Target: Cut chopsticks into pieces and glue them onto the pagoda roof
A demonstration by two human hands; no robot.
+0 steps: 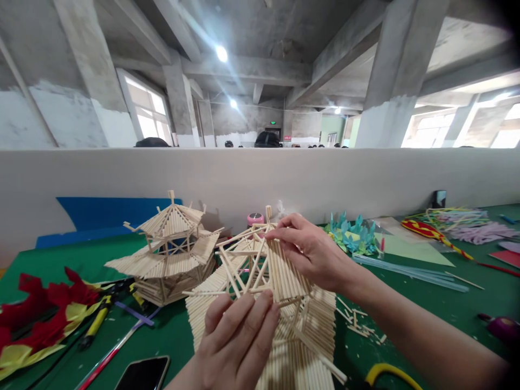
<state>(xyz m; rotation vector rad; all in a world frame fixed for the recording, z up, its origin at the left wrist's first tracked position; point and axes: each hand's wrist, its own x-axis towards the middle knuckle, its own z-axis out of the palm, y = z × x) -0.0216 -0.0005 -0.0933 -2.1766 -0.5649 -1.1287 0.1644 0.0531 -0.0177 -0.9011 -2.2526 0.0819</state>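
A wooden-stick pagoda model stands in front of me on the green table, its upper roof partly an open frame of sticks. My right hand pinches the top edge of a roof panel of sticks near the peak. My left hand is closed against the model's lower front, fingers pressed on the sticks of the lower roof. A second, complete stick pagoda stands just to the left, touched by neither hand.
Yellow-handled pliers, a phone and red-and-yellow paper shapes lie at the left. Teal paper flowers, clear rods, loose stick bits and coloured craft strips lie at the right. A white partition runs behind the table.
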